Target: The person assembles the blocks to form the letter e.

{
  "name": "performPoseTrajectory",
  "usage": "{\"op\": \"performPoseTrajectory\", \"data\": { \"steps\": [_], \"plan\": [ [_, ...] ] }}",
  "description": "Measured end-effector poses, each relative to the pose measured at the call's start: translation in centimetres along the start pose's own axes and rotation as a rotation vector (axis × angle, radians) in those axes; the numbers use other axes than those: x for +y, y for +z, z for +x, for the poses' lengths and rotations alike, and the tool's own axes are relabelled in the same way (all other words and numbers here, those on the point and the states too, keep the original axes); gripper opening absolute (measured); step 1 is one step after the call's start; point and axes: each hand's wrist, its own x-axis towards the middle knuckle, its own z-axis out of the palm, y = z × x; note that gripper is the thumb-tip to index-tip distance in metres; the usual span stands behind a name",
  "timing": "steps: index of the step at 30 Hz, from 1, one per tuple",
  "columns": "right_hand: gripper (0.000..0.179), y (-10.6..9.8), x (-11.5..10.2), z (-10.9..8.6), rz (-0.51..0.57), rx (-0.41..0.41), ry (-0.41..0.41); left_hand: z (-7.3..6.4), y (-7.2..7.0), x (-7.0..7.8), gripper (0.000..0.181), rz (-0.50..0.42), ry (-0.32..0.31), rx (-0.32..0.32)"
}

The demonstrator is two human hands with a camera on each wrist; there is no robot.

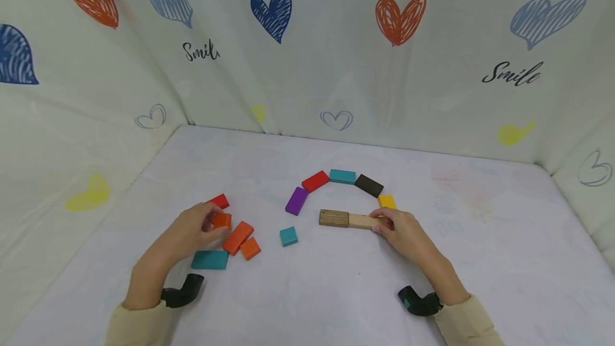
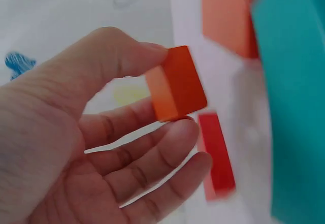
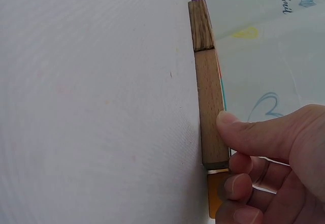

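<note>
My left hand (image 1: pixel 189 234) pinches a small orange block (image 2: pixel 189 82) between thumb and fingers at the left of the table. A red block (image 1: pixel 220 200) lies just beyond that hand. My right hand (image 1: pixel 408 234) holds the right end of a light wooden block (image 1: pixel 361 221) between thumb and fingers. Its other end meets a darker, grained wooden block (image 1: pixel 333 218), the two in one line. Behind them curves an arc of blocks: purple (image 1: pixel 296 201), red (image 1: pixel 315 181), teal (image 1: pixel 343 176), dark brown (image 1: pixel 369 185) and yellow (image 1: pixel 387 202), the last partly hidden by the right hand.
Near the left hand lie an orange-red block (image 1: pixel 238 237), an orange cube (image 1: pixel 250 249) and a long teal block (image 1: pixel 210 260). A small teal block (image 1: pixel 289 236) sits in mid-table. A heart-printed white curtain (image 1: pixel 307 68) borders the white tabletop (image 1: pixel 336 292).
</note>
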Motion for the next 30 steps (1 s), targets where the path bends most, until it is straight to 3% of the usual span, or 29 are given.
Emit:
{"op": "performPoseTrajectory", "data": {
  "steps": [7,14,23,30],
  "plan": [
    [0.023,0.0,0.0,-0.1,0.003,0.006,0.004,1.3,1.2,3.8,0.033,-0.010,0.080,-0.006],
    [0.023,0.0,0.0,-0.1,-0.005,0.015,-0.009,2.8,3.0,6.8,0.032,0.049,0.190,-0.024],
    [0.021,0.0,0.2,0.0,0.001,0.026,-0.035,5.0,5.0,9.7,0.040,0.133,0.157,-0.077],
    [0.022,0.0,0.3,0.0,-0.001,0.024,-0.036,5.9,6.0,11.1,0.040,0.149,0.155,-0.096]
  ]
}}
